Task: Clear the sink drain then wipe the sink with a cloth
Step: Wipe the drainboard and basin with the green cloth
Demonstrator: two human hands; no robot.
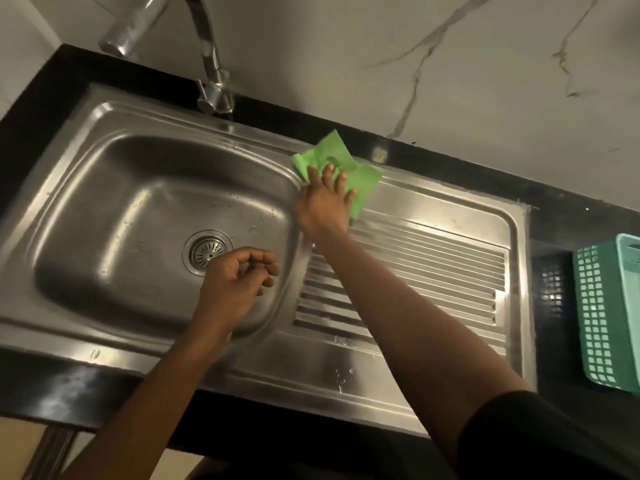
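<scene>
Pressing green cloth | under right fingers | on sink rim

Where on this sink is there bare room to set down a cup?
Free: the ribbed steel drainboard between the right forearm and the green plastic basket, and the basin floor left of the round drain strainer. Crowded: the drainboard's back corner, where the right hand presses the green cloth, and over the strainer, where the left hand hovers.

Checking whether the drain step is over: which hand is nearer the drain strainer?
Left. The left hand hangs loosely curled right beside the drain strainer; the right hand presses the green cloth on the far drainboard edge.
</scene>
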